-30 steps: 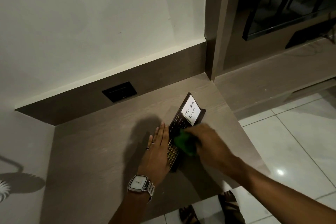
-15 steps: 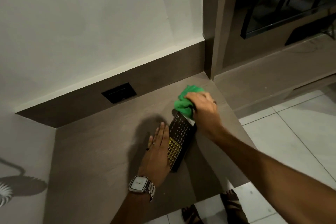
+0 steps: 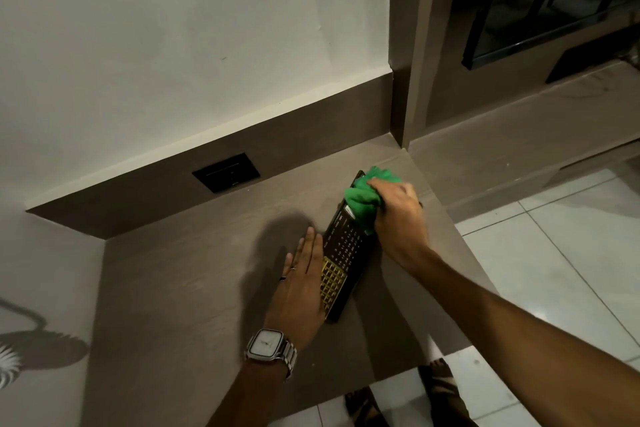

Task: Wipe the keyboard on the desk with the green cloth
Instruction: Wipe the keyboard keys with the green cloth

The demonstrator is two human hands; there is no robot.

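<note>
Right hand (image 3: pixel 398 218) grips bunched green cloth (image 3: pixel 363 198) on the far end of what looks like a slim dark keyboard (image 3: pixel 343 253); left hand (image 3: pixel 301 284) lies flat, open, against its side on the brown wooden desk (image 3: pixel 180 288)

Left hand (image 3: pixel 302 282) flat, palm down, fingers straight and together, wrist wearing a watch (image 3: pixel 268 347). Right hand (image 3: pixel 398 218) further forward, fingers curled shut around the cloth (image 3: pixel 362 198), forearm stretched in from lower right.
</note>
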